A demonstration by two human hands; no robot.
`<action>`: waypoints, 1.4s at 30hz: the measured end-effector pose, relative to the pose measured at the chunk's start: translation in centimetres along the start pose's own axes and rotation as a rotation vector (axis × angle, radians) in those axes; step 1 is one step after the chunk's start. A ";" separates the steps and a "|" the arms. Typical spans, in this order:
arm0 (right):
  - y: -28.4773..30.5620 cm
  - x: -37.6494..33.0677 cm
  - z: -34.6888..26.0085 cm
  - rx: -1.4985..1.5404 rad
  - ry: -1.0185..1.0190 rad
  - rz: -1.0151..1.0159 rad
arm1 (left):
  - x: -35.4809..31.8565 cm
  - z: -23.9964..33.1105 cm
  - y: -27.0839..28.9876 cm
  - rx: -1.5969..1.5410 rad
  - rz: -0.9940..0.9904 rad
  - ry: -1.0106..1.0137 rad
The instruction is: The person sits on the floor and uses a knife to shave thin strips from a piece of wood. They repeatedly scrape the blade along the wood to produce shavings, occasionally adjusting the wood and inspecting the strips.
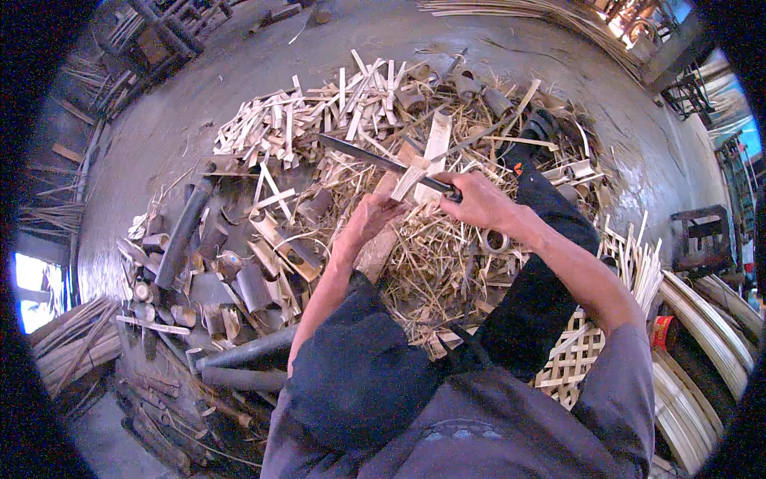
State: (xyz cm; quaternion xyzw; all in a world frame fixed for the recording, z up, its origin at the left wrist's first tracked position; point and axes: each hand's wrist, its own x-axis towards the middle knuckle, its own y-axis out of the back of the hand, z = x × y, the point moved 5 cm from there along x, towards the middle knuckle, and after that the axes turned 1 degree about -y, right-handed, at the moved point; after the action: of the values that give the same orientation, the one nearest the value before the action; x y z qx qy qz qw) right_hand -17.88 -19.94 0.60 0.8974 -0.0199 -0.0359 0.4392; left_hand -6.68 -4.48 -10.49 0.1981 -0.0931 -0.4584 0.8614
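Observation:
My right hand (483,202) is closed round the handle end of a long knife (359,152), whose dark blade points to the far left. A short pale split piece of bamboo (410,179) is gripped in my left hand (375,214). It crosses the blade near the right hand, and its far end looks splayed. Just beyond the knife lies a wider pale bamboo slat (438,137). Under my hands is a wooden board (378,251), partly covered by my left arm. The left fingertips are partly hidden.
Shavings (431,279) spread between my legs. A heap of short bamboo strips (279,120) lies far left. Cut bamboo tubes (254,287) and long poles (185,231) are at left. At right are a woven lattice (570,351), long curved strips (706,327) and a small stool (702,235).

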 end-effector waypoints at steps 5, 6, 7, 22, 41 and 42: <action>3.9 -2.2 -0.8 -0.093 0.147 -0.200 | -0.3 0.9 -1.6 0.302 0.023 -0.218; 5.3 -2.6 -1.4 -0.097 0.122 -0.233 | -1.0 1.9 -1.3 0.402 0.067 -0.300; 6.2 -2.5 -2.3 -0.093 0.101 -0.282 | -1.5 -0.1 -0.7 0.306 0.117 -0.251; 0.2 -4.7 -6.4 1.072 -0.264 0.151 | -2.5 -1.3 -0.6 0.207 0.375 -0.022; -1.8 -2.7 -6.8 1.061 -0.275 0.038 | -3.2 -3.6 -1.4 0.225 0.315 -0.068; -1.7 -2.7 -6.7 1.068 -0.268 0.036 | -2.8 -3.3 -1.5 0.231 0.295 -0.053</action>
State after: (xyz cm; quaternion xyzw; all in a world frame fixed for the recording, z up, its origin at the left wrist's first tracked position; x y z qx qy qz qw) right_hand -20.07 -13.44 3.44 0.9826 -0.1068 -0.1273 -0.0831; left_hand -8.30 -2.06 -14.08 0.2677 -0.1959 -0.3184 0.8880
